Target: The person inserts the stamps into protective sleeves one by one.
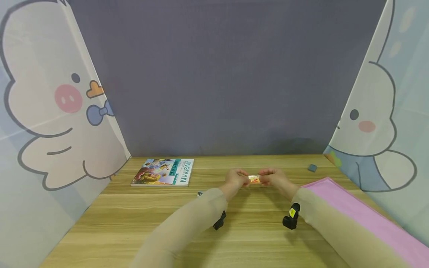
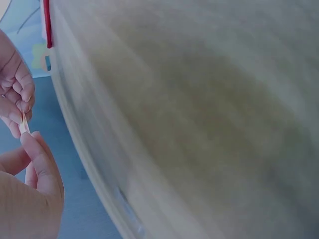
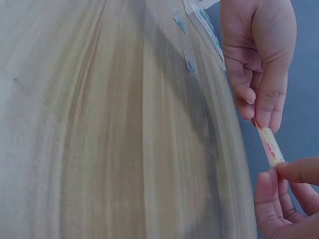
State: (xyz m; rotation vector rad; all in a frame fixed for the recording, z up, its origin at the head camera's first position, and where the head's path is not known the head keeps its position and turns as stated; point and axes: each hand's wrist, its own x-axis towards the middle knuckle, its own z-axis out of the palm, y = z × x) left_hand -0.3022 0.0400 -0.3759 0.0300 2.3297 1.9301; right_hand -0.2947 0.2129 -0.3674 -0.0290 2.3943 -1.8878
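A small flat strip [image 1: 254, 179] with yellow, orange and red print is held above the table between both hands. My left hand [image 1: 235, 181] pinches its left end between thumb and fingers, and my right hand [image 1: 273, 178] does the same at the right end. Seen from the right wrist, the strip [image 3: 269, 147] stretches from the left hand [image 3: 261, 64] to the right hand [image 3: 294, 204]. In the left wrist view it shows nearly edge-on. The fingertips hide both ends, and its exact kind is unclear.
A picture book [image 1: 164, 172] lies at the back left of the wooden table [image 1: 248, 238]. One small printed piece [image 1: 200, 194] is partly behind the left sleeve. A blue-grey square [image 1: 312, 168] sits at the back right, behind a pink mat [image 1: 355, 208]. Fabric walls surround the table.
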